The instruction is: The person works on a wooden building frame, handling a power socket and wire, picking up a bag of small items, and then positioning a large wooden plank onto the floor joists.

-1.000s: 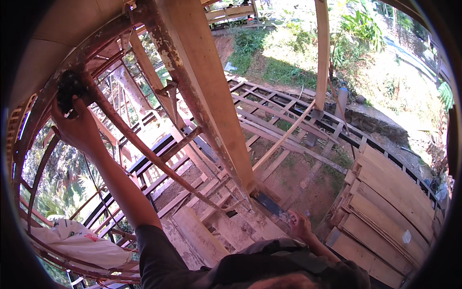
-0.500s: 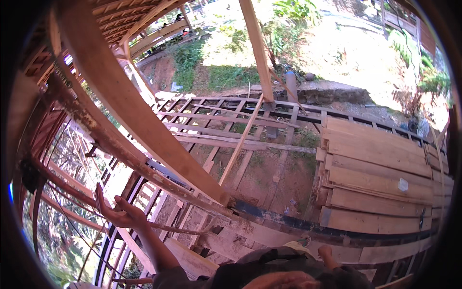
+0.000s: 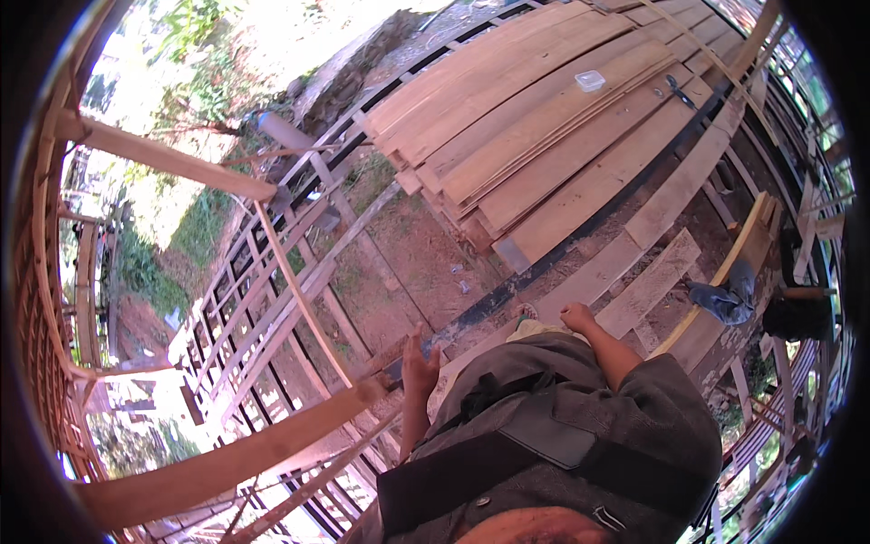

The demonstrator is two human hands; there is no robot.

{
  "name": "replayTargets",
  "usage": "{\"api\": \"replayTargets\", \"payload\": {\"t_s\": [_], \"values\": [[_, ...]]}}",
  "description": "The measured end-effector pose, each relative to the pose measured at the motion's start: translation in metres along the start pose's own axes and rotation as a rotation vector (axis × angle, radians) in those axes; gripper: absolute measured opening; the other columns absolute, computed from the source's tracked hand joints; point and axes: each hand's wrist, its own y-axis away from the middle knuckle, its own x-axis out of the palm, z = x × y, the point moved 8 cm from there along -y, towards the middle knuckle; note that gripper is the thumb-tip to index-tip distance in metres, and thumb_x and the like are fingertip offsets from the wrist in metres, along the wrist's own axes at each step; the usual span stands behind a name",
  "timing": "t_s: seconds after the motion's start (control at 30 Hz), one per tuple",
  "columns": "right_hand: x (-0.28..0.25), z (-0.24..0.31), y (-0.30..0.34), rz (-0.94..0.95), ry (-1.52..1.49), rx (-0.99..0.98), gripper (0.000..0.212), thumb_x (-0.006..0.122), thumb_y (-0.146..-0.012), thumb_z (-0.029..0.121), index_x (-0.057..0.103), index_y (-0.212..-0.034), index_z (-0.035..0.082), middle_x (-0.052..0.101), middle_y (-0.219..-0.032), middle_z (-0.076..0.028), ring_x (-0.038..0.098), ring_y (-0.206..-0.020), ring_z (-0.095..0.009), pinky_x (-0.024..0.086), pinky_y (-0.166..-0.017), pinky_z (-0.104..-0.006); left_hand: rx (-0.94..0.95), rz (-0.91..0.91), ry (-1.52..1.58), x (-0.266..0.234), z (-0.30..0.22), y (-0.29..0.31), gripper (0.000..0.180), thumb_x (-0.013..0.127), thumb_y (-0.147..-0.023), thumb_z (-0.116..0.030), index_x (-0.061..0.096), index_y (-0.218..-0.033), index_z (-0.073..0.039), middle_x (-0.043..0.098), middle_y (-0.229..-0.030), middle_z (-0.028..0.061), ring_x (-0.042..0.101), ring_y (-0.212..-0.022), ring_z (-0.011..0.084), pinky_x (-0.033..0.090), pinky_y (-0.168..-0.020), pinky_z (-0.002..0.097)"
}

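Observation:
My left hand (image 3: 419, 367) is raised in front of me, fingers stretched and apart, holding nothing. Close beside it is the end of a thick wooden beam (image 3: 263, 444), which slants in from the lower left; I see no grip on it. At my right side, my right hand (image 3: 576, 315) hangs with its fingers curled in, and nothing shows in them. Below that hand lie pale floor planks (image 3: 580, 279). Beyond them a dark beam (image 3: 494, 299) borders a broad layer of overlapping brown boards (image 3: 535, 118).
A clear plastic container (image 3: 590, 81) and a dark tool (image 3: 680, 92) lie on the boards. To the left is an open floor frame (image 3: 263, 299) with gaps over soil. A thin upright post (image 3: 172, 161) stands beyond. Blue-grey cloth (image 3: 725, 295) hangs over timber at right.
My view has swung to the right, so the boards are now ahead. My left hand has come down from the far left to near my body. My right hand stays at my side.

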Motion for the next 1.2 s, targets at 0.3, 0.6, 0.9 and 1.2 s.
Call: {"api": "replayTargets", "payload": {"t_s": [0.3, 0.6, 0.9, 1.2], "values": [[-0.042, -0.008, -0.013, -0.01, -0.09, 0.146, 0.029, 0.06, -0.075, 0.027, 0.071, -0.096, 0.009, 0.068, -0.094, -0.017, 0.065, -0.092, -0.033, 0.051, -0.084, -0.0409, -0.334, 0.318, 0.154, 0.138, 0.187, -0.103, 0.044, 0.057, -0.088, -0.028, 0.053, -0.127, -0.007, 0.064, -0.112, 0.0164, 0.063, -0.097, 0.0322, 0.048, -0.087, 0.0418], [-0.086, -0.02, -0.114, 0.166, -0.024, 0.309, 0.039, 0.068, -0.073, 0.041, 0.072, -0.097, 0.011, 0.069, -0.095, -0.015, 0.066, -0.091, -0.031, 0.052, -0.082, -0.0386, -1.36, 0.309, 0.677, 0.19, 0.323, -0.136, 0.027, 0.061, -0.086, -0.034, 0.059, -0.101, -0.011, 0.062, -0.086, 0.0082, 0.061, -0.075, 0.0253, 0.05, -0.061, 0.0412], [-0.266, 0.163, -0.3, 0.005, -0.331, 0.26, 0.041, 0.06, -0.08, 0.037, 0.067, -0.109, 0.009, 0.067, -0.104, -0.017, 0.064, -0.098, -0.033, 0.05, -0.086, -0.0414, -0.601, 0.458, 0.734, 0.228, 0.033, -0.627, 0.041, 0.054, -0.094, -0.03, 0.049, -0.127, -0.007, 0.064, -0.112, 0.0132, 0.063, -0.1, 0.0243, 0.049, -0.086, 0.0368], [-0.348, 0.169, -0.385, -0.113, -0.214, 0.104, 0.055, 0.058, -0.08, 0.049, 0.061, -0.123, 0.013, 0.059, -0.123, -0.017, 0.056, -0.115, -0.033, 0.043, -0.097, -0.0428, -0.428, 0.445, 0.728, 0.224, -0.16, -0.877, 0.035, 0.049, -0.093, -0.024, 0.053, -0.123, -0.006, 0.064, -0.11, 0.0134, 0.062, -0.099, 0.0255, 0.05, -0.084, 0.0367]]}}
